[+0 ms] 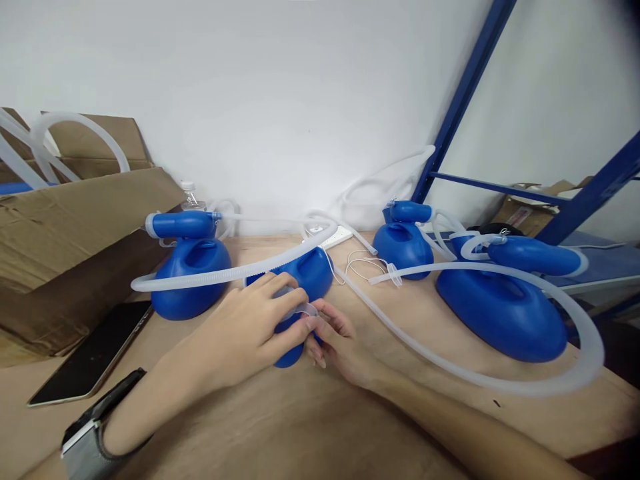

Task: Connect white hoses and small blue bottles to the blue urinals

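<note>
In the middle of the table a blue plastic bottle (315, 270) lies under my hands, its blue neck part (289, 353) pointing toward me. My left hand (260, 317) is wrapped over a translucent plastic cap (304, 309) on that neck part, thumb and fingers closed. From the other side my right hand (340, 340) pinches the edge of the same cap, its thumb meeting my left thumb. My fingers hide most of the cap and neck. A translucent hose (250, 270) passes just beyond my left hand.
Other blue bottles with hoses stand at left (193, 267), back right (403, 247) and right (500, 310). A long hose (500, 380) loops across the right side. At left are a cardboard box (90, 227) and a phone (95, 353). A power strip (337, 238) lies behind.
</note>
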A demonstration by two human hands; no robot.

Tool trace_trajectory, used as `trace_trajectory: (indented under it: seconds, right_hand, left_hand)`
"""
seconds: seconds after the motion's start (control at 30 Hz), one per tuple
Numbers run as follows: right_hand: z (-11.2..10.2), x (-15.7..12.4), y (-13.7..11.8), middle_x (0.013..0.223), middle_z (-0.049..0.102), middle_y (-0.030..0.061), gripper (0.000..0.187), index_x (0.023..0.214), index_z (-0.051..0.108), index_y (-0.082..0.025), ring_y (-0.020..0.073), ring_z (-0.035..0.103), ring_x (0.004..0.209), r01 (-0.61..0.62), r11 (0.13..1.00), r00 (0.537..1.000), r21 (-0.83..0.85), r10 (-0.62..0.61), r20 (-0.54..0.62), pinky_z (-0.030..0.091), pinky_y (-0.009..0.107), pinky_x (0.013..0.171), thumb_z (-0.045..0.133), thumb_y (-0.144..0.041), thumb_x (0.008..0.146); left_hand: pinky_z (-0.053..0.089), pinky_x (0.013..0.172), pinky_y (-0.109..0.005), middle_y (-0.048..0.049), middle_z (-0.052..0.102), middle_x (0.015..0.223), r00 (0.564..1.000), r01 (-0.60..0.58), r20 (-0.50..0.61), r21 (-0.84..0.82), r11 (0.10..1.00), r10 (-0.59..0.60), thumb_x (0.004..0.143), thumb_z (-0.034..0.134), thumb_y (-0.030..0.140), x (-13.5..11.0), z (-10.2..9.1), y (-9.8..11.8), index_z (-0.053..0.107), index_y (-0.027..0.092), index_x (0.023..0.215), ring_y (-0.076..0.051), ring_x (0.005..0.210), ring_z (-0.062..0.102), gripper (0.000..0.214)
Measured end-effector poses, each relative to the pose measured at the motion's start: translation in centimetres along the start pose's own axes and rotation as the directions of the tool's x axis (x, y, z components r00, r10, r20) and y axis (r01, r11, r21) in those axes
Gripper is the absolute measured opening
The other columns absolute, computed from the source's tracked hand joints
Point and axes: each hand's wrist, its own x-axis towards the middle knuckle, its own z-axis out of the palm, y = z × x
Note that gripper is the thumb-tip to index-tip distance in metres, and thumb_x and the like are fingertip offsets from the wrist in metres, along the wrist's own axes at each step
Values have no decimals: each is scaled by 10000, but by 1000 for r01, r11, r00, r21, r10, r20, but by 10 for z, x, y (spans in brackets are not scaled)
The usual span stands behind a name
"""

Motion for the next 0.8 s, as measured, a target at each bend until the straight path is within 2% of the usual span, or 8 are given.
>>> trace_trajectory:
  seconds: [0.1,0.17,0.3,0.4,0.57,0.67,0.8]
  right_hand:
    - [1,0,1,493,456,-122,444,994,551,-250,83,335,407,-7,1000,1000,-18,7,-21,319,232,473,688,-665,917]
    - [2,0,3,480,439,-129,469,1017,539,-253,82,308,394,0,1000,999,3,0,-39,301,230,464,653,-699,925]
    - [2,0,1,511,430,-118,484,1010,528,-255,85,312,425,9,999,999,30,-8,-36,274,230,471,627,-721,929]
    - [2,0,-1,561,427,-107,422,994,532,-257,92,340,478,10,999,999,44,-8,-44,283,233,495,712,-628,904]
    - [2,-1,0,610,457,-97,350,1097,533,-260,106,363,532,59,998,998,30,-58,-34,310,247,534,711,-503,918]
    - [5,-4,3,620,429,-108,358,1143,490,-270,105,329,540,87,996,995,14,-86,-42,293,250,543,691,-479,933]
    - [9,-9,6,635,375,-113,279,1099,428,-281,107,298,562,121,992,992,-24,-121,-30,269,248,554,604,-470,993]
  left_hand:
    - [484,736,-357,-56,655,1060,998,61,12,24,998,-61,1076,443,436,1,5,4,685,219,1016,-247,954,637,331]
    - [462,717,-348,-47,650,1047,998,70,3,13,997,-70,1077,438,407,2,8,6,670,217,975,-239,939,632,316]
    - [430,671,-321,-27,649,1004,994,79,-74,1,997,-79,1053,469,343,3,12,5,655,218,953,-205,852,616,245]
    - [376,611,-295,-28,652,970,990,54,-132,56,997,-46,1037,495,308,2,15,3,645,220,937,-204,838,602,201]
    - [333,570,-288,-41,667,941,980,6,-200,158,987,26,1025,519,264,4,21,0,635,202,907,-205,811,588,177]
    - [354,581,-292,-38,678,929,967,-26,-245,158,987,65,1013,540,250,4,23,0,643,197,897,-196,781,585,165]
    - [384,594,-302,-31,688,908,960,-62,-264,109,992,89,1005,591,291,2,22,2,662,190,882,-196,766,597,174]
